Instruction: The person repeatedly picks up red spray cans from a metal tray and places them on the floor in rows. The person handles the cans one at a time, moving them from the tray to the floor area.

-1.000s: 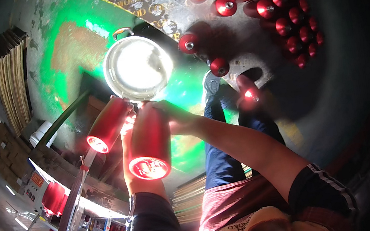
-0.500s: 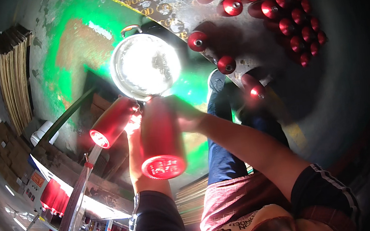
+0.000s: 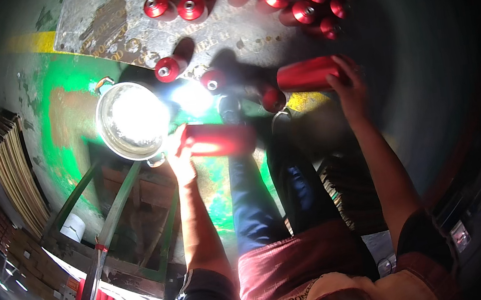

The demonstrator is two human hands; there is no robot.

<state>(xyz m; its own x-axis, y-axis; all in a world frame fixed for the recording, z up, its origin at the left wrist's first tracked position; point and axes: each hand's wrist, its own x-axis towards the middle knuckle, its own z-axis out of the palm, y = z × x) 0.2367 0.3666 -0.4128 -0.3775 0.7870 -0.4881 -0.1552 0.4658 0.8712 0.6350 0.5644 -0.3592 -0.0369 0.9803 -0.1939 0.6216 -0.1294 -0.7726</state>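
My left hand [image 3: 179,155] is closed round one end of a red metal bottle [image 3: 224,139], which lies sideways in the air in front of my legs. Farther right, my right hand [image 3: 348,82] grips another red metal bottle [image 3: 308,75], also tilted nearly level, its flat end partly behind my fingers. Just left of my left hand is a wide metal pot [image 3: 102,131] with two handles, its inside washed out by glare. Between the pot and my right hand, a few red bottles stand on the floor, among them one bottle [image 3: 167,70] beside the dark board.
A crowd of red bottles [image 3: 305,11] stands on the dark printed board [image 3: 115,30] ahead. Flattened cardboard [image 3: 16,173] is stacked at the far left. A metal-legged stool or frame [image 3: 105,228] is close to my left arm. Green paint marks the floor [image 3: 46,84].
My hands have moved apart. The right one has carried its bottle far right, over by the standing bottles; the left one's bottle has swung to point right. The view has shifted too.
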